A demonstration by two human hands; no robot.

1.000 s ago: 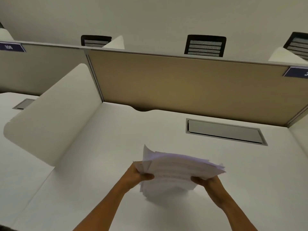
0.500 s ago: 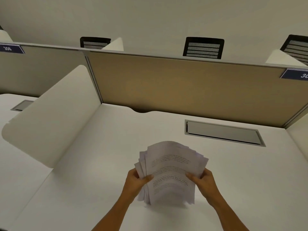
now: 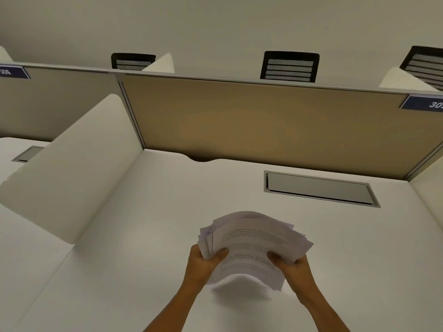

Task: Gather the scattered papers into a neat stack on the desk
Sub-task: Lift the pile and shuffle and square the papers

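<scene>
White study carrels fill the room, each with a tan back panel (image 3: 263, 125) and black chair backs (image 3: 289, 67) showing over the top. Starting at the left, a curved white side divider (image 3: 69, 168) fences off this desk (image 3: 134, 236) from its neighbour. Moving inward, the person's left hand (image 3: 203, 262) grips the left edge of the bundle of papers (image 3: 254, 243), thumb laid across the printed top sheet. The sheets are held up off the desktop, a shadow lying underneath, and they bow and fan unevenly, edges stepped on both sides, so the bundle is gathered but not yet squared. The right hand (image 3: 293, 265) clamps the opposite edge the same way; holding both sides looks meant for tapping the edges level before setting the stack down. Further right, near the back panel, a grey cable hatch (image 3: 318, 189) sits flush in the desk, well apart from the papers. No loose sheet is in view on the desk.
</scene>
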